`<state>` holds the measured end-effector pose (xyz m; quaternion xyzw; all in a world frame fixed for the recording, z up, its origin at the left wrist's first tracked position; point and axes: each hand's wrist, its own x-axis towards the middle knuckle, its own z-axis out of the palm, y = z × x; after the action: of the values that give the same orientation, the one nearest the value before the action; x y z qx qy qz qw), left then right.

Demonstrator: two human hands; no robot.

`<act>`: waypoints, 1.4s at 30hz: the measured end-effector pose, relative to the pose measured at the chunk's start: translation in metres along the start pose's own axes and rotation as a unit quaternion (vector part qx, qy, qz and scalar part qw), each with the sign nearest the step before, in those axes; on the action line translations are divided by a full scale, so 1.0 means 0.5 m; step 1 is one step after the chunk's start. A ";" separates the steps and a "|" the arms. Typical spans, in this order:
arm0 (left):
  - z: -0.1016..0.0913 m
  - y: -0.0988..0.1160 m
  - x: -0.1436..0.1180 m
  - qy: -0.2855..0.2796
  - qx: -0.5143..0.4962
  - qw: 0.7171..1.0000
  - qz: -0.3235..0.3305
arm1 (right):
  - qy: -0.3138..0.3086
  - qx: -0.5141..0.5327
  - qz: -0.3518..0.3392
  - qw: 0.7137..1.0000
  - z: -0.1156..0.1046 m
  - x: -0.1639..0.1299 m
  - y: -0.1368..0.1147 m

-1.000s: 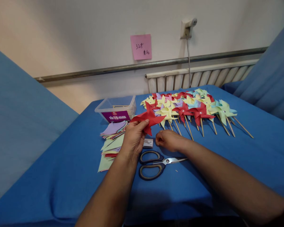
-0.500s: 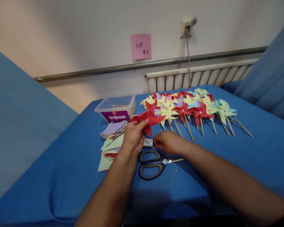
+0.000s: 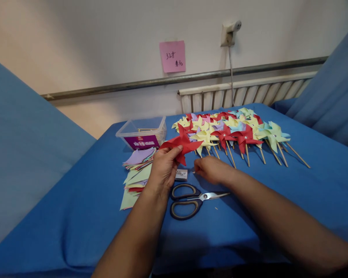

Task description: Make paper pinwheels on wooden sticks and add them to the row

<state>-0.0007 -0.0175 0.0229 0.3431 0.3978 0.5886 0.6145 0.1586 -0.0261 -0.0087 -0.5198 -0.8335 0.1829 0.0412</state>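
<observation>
My left hand [image 3: 162, 170] holds a folded red paper pinwheel [image 3: 182, 145] up above the blue table [image 3: 75, 216]. My right hand [image 3: 210, 170] hovers just right of a small pin box [image 3: 181, 175], its fingertips pinched together on what looks like a small pin [image 3: 193, 172]. Black-handled scissors [image 3: 191, 200] lie shut on the cloth just below both hands.
Several finished pinwheels on wooden sticks [image 3: 234, 133] lie in rows at the back right. A stack of coloured paper squares [image 3: 136, 170] sits to the left, with a clear plastic tub [image 3: 143, 133] behind it. A radiator [image 3: 243, 92] and wall stand beyond the table.
My right hand drew back slightly to the right from the pin box with its fingertips pinched. The left hand and red pinwheel stayed put.
</observation>
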 end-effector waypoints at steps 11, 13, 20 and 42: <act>0.004 0.004 -0.005 -0.002 -0.001 1.000 -0.006 | 0.040 -0.017 -0.047 0.998 0.019 0.023 0.003; 0.004 0.003 -0.004 -0.003 0.001 1.000 -0.006 | 0.041 -0.029 -0.042 0.998 0.020 0.023 0.002; 0.004 0.001 -0.003 -0.002 0.000 1.000 -0.004 | 0.018 0.081 -0.078 0.993 0.020 0.019 0.008; 0.007 0.002 -0.007 0.005 0.009 1.000 -0.014 | -0.002 -0.025 -0.027 0.999 0.008 0.016 0.004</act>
<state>0.0020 -0.0208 0.0255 0.3400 0.4113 0.5782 0.6172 0.1555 -0.0194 -0.0141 -0.4977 -0.8516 0.1617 0.0316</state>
